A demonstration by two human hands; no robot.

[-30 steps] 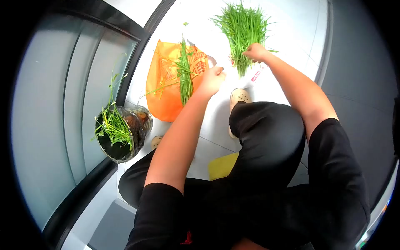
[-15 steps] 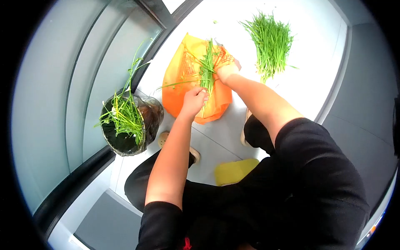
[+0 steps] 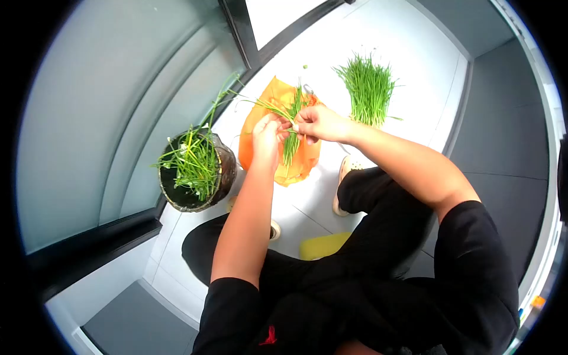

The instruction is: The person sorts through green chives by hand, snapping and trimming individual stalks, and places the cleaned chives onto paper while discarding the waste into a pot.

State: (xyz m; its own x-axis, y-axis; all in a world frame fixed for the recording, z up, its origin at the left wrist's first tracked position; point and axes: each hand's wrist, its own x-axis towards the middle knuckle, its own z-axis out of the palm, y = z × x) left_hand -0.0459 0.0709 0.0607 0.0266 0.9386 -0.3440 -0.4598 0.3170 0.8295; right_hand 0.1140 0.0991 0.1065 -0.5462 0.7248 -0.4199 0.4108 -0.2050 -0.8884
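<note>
Both hands meet above an orange bag point(image 3: 253, 142) on the floor. My left hand point(image 3: 269, 131) is closed round a few long green stalks point(image 3: 266, 104), whose tips stretch up and left. My right hand point(image 3: 313, 123) pinches the lower end of these stalks, close beside the left fingers. Under the hands a small bunch of green stalks point(image 3: 290, 152) lies lengthwise on the bag. A larger green bunch point(image 3: 368, 92) rests on the white floor, up and right of my right hand.
At the left a lined bin point(image 3: 226, 171) holds tangled green stalks point(image 3: 198, 163), some sticking up. A glass door point(image 3: 106, 118) with a dark frame stands behind it. A yellow-green block point(image 3: 322, 245) lies between my legs. Grey flooring point(image 3: 503, 136) runs along the right.
My right hand has left the large bunch and come over to the orange bag. Both hands have come together and now hold a few stalks above it. The view has shifted.
</note>
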